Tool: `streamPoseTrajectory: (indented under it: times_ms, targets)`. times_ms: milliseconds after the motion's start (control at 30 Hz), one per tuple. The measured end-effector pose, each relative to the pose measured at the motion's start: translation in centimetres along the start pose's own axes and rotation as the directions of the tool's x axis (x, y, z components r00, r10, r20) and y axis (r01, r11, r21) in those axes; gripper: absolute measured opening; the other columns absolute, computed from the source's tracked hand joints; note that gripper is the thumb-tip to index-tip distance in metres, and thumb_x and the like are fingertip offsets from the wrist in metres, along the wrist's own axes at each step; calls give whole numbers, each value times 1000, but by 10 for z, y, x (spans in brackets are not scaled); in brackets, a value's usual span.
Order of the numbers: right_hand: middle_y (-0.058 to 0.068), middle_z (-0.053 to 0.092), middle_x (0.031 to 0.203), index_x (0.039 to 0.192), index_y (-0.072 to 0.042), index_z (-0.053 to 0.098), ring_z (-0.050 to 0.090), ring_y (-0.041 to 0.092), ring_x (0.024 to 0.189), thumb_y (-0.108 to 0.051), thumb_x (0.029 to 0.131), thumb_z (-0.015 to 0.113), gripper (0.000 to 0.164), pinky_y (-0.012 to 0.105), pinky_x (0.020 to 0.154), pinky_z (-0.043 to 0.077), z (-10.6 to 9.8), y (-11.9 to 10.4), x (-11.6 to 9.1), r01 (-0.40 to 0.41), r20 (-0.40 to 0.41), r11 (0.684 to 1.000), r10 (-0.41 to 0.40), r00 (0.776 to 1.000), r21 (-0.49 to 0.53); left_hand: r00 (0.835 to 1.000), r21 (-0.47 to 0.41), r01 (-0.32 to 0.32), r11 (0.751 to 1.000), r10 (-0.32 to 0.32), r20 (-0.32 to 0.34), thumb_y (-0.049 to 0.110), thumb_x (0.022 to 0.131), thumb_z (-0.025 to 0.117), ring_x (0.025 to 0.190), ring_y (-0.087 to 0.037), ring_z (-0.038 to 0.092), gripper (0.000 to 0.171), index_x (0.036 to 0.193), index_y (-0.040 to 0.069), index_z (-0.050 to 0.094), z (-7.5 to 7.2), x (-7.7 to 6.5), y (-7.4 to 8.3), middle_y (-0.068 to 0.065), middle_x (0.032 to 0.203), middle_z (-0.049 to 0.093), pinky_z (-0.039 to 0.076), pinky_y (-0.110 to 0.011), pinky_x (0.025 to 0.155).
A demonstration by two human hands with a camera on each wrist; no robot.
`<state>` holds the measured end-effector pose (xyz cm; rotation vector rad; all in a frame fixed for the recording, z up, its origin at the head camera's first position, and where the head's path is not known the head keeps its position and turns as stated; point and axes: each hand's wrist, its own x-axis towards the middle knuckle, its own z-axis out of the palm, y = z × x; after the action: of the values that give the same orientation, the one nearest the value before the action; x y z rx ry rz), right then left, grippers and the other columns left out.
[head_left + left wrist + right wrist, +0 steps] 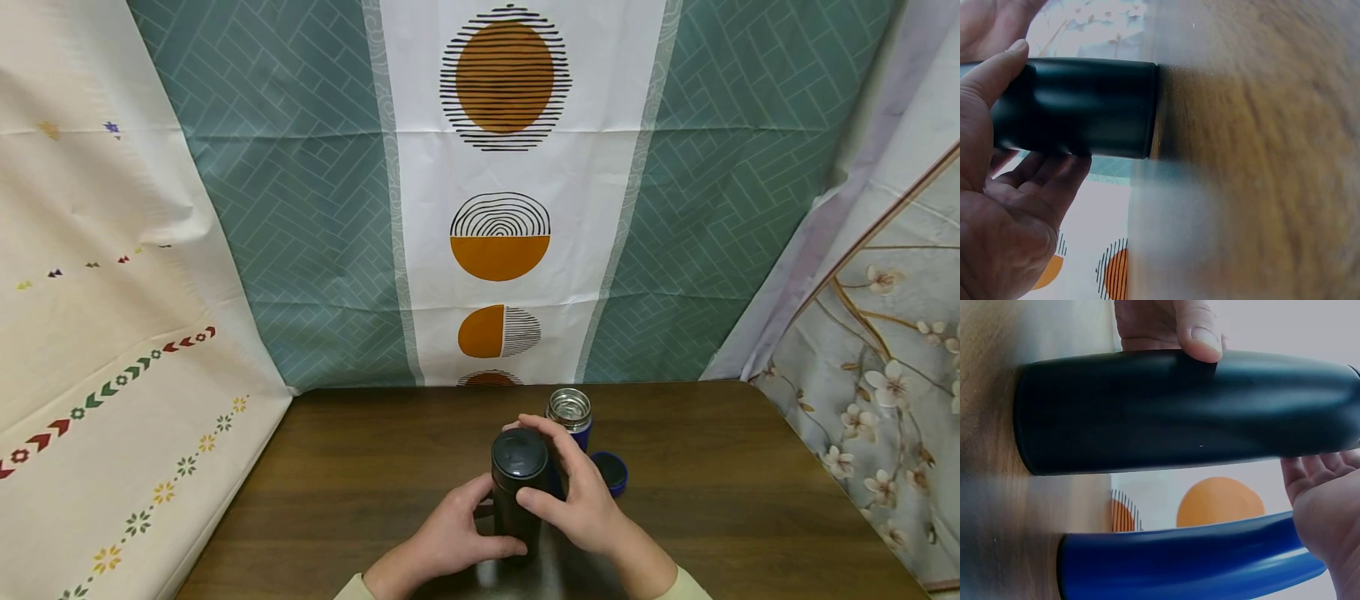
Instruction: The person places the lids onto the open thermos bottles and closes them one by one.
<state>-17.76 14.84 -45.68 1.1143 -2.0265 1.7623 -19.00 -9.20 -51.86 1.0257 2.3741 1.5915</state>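
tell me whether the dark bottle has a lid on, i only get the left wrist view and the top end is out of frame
Observer: Yes, the head view shows a black lid on top of the dark bottle.

Operator: ok, anything else standing close to it

Observer: A blue bottle stands behind it and to its right.

Operator: and is that one open or closed

Observer: Open: in the head view its bare metal mouth faces up, with no lid over it.
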Motion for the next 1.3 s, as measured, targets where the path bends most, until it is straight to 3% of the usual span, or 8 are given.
streamPoseTrajectory:
  times_ms: [333,733,1067,1300]
  targets:
    - [25,61,156,167,-1,39,61,44,141,8,98,65,75,40,122,46,-1,1,0,27,53,997,-31,998,69,1000,-1,-4,1000,4,-7,32,87,99,129,-15,68,76,153,32,61,1,-1,1,9,136,72,59,-40,106]
    - [32,65,139,160,-9,50,67,41,126,5,94,76,73,37,110,54,1,0,-1,-26,-20,999,26,999,-30,1000,2,-8,1000,8,-8,32,88,99,130,-16,68,77,154,33,60,1,0,1,8,140,71,59,-38,105]
    - [15,70,139,155,-11,51,67,26,127,2,90,84,74,34,109,52,0,0,0,-42,-52,997,39,998,-71,1000,11,-11,1000,11,-9,33,88,99,130,-16,68,77,154,32,60,0,0,1,8,141,70,59,-39,105]
    - [10,66,144,154,-13,52,65,23,128,0,89,88,75,31,112,49,0,2,-2,-59,-77,993,51,996,-101,1000,13,-9,1000,9,-10,32,87,99,129,-15,68,75,152,32,61,1,0,1,9,139,71,59,-39,105]
